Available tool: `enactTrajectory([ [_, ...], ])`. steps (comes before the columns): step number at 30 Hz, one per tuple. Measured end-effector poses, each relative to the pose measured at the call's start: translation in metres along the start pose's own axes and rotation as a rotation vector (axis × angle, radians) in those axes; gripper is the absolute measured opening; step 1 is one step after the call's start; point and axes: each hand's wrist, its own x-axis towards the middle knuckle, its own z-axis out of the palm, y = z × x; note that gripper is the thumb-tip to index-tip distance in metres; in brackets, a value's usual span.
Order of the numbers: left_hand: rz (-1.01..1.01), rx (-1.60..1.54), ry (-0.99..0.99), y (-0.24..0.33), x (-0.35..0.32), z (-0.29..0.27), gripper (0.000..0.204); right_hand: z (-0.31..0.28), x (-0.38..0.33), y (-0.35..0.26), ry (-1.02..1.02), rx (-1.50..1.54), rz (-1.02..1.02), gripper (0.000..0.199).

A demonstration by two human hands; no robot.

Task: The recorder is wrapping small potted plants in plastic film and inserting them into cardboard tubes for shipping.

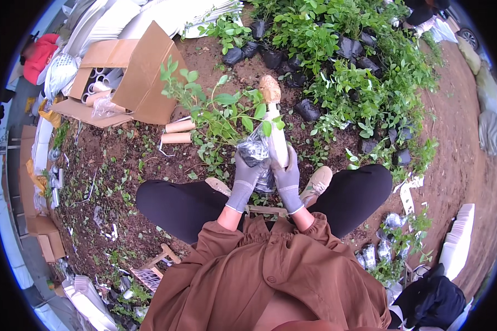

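Both my hands wear grey gloves and meet in front of me, between my knees. My left hand is closed around a leafy seedling's dark root ball, wrapped in shiny clear film. The seedling's green stems and leaves lean away to the upper left. In my right hand is a long white roll of plastic film, its far end covered in crumpled brown material. The roll's near end lies against the wrapped root ball. More dark film hangs just below, between my wrists.
An open cardboard box of cardboard tubes stands at the far left, with loose tubes beside it. Many black-bagged seedlings crowd the far right. Film-wrapped root balls lie at the near right. A person in red is at far left.
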Motion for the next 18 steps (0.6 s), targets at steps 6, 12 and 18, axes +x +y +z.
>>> enactTrajectory([
  [6,-0.183,-0.245,-0.111,0.02,-0.002,-0.024,0.046,-0.025,0.016,-0.032,-0.219,0.687,0.734,0.068],
  [12,-0.176,0.067,-0.507,0.043,-0.001,-0.023,0.056,-0.019,0.019,-0.029,-0.291,0.514,0.714,0.038],
  [18,-0.065,-0.037,-0.229,0.031,-0.005,-0.004,0.06,-0.015,0.022,-0.018,-0.271,0.498,0.733,0.044],
])
